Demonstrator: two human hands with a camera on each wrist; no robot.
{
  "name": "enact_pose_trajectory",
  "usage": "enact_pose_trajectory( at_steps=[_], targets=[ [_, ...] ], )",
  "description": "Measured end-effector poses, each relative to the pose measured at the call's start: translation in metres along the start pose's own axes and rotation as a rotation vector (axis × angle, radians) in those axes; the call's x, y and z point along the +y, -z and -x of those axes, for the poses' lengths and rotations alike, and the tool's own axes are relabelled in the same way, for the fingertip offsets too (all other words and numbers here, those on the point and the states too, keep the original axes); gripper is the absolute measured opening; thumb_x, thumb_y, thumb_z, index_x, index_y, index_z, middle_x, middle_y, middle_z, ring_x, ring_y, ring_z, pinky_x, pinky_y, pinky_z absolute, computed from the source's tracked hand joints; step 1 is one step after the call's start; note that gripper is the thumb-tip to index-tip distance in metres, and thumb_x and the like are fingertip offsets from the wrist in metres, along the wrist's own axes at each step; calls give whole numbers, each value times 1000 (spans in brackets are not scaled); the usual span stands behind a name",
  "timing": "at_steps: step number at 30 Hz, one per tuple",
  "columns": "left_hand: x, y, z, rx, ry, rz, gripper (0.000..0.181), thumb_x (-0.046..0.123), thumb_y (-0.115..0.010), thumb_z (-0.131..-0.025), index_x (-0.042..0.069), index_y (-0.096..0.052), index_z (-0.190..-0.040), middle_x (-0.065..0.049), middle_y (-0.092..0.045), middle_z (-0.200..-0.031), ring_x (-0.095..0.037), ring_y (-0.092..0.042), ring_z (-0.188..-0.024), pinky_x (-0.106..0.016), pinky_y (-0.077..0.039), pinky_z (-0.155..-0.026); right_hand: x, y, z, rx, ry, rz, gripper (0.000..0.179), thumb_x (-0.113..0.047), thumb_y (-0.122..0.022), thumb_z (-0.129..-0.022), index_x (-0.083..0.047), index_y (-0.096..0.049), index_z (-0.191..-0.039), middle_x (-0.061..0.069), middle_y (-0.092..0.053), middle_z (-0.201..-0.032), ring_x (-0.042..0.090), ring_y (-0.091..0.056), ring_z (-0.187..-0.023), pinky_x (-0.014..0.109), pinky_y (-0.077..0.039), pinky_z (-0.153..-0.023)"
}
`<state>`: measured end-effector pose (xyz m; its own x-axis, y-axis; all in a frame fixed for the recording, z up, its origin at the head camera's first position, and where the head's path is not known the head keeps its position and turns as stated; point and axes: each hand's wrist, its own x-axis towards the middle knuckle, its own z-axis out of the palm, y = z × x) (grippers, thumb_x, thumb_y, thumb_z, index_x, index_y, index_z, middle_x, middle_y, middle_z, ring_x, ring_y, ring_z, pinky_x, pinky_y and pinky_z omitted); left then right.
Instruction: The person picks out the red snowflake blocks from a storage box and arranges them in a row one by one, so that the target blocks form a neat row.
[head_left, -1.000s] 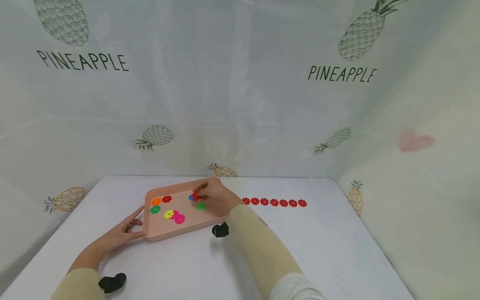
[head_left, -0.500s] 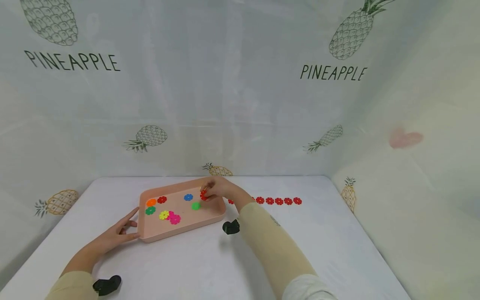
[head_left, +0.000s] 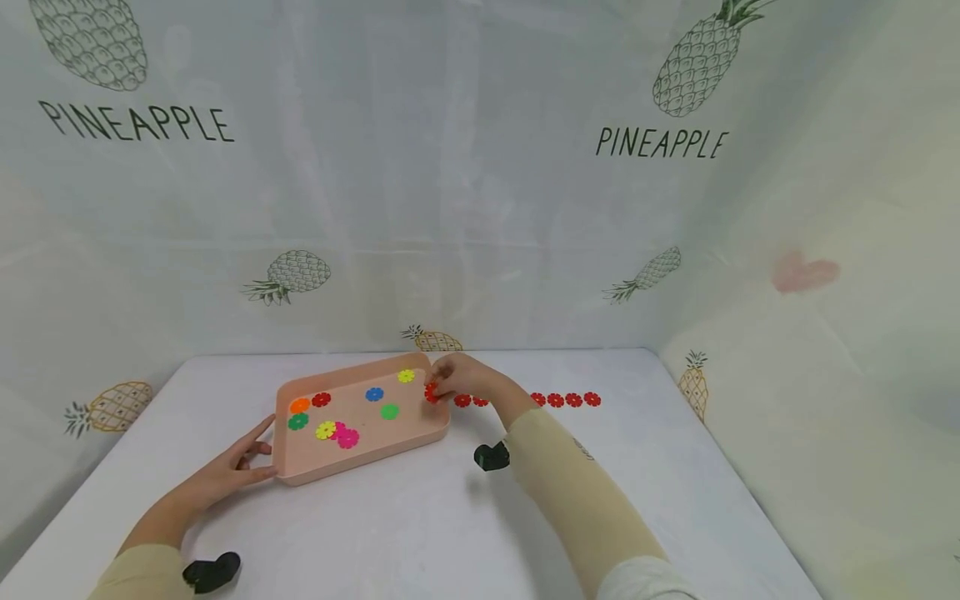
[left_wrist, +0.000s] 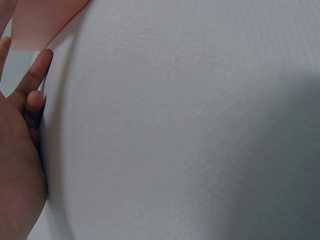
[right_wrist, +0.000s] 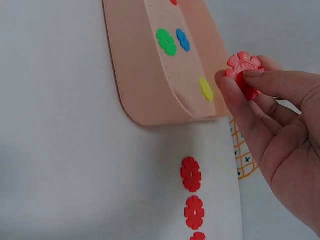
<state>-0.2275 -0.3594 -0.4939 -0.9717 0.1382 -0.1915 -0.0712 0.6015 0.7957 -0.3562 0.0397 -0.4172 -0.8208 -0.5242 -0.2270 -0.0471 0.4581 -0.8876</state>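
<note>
Over the right end of a pink tray (head_left: 360,464), my right hand (head_left: 468,377) pinches a red flower-shaped disc (right_wrist: 243,64) between thumb and fingers. In the right wrist view the disc is apart from the tray. My left hand (head_left: 217,481) touches the tray's left side, thumb and a finger stretched out against it; other fingers are bent. Flower discs in several colours lie in the tray, among them a blue one (head_left: 374,394), a yellow one (head_left: 406,376) and a red one (head_left: 321,400).
Right of the tray, a row of red flower discs (head_left: 573,400) lies on the white table (head_left: 360,542), partly hidden by my right hand and wrist. Pineapple-printed sheeting (head_left: 450,208) stands behind the table. Black straps (head_left: 212,572) show at my wrists.
My right hand has moved right with the red disc, from above the blue disc to the tray's right end, uncovering a yellow disc. The left hand stays at the tray; the view has shifted slightly.
</note>
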Motion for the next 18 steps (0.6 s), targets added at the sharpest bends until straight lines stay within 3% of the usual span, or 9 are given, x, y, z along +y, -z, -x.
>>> enact_pose_trajectory(
  at_steps=[11,18],
  targets=[
    [1,3,1,-28,25,-5,99,35,-70,-90,12,0,-157,-25,-38,-131,-30,-34,-100,-38,-36,-73,7,20,23,8,-30,28,12,1,-60,-92,-2,-67,-102,11,-65,-96,27,-68,-81,49,-50,-88],
    [3,2,1,-25,20,-1,99,34,-71,-90,11,-1,-157,-25,-38,-130,-29,-35,-98,-36,-37,-72,18,37,42,2,-32,84,12,-2,-67,-90,-2,-68,-102,11,-65,-94,24,-69,-81,38,-54,-80]
  ],
)
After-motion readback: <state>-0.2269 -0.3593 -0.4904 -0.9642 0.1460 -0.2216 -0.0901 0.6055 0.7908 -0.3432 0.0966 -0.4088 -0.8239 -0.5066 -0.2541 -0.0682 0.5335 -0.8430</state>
